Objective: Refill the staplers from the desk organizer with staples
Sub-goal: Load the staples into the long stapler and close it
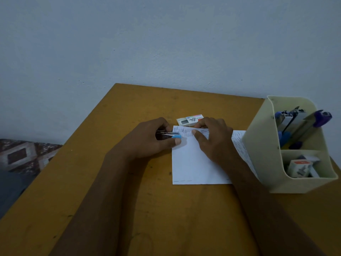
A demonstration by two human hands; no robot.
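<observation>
Seemingly a test: the left hand (pixel 147 140) grips the stapler (pixel 168 135) on the paper (pixel 193 163), the right hand (pixel 215 143) pinches its edge; next, squeeze firmly.

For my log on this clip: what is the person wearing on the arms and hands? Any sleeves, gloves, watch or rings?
Nothing that shows. The left hand and right hand have no gloves and no visible rings. The left forearm and right forearm are uncovered down to the bottom edge of the picture: no sleeve, watch or bracelet in view. The light is dim, so a thin ring could go unseen.
</observation>
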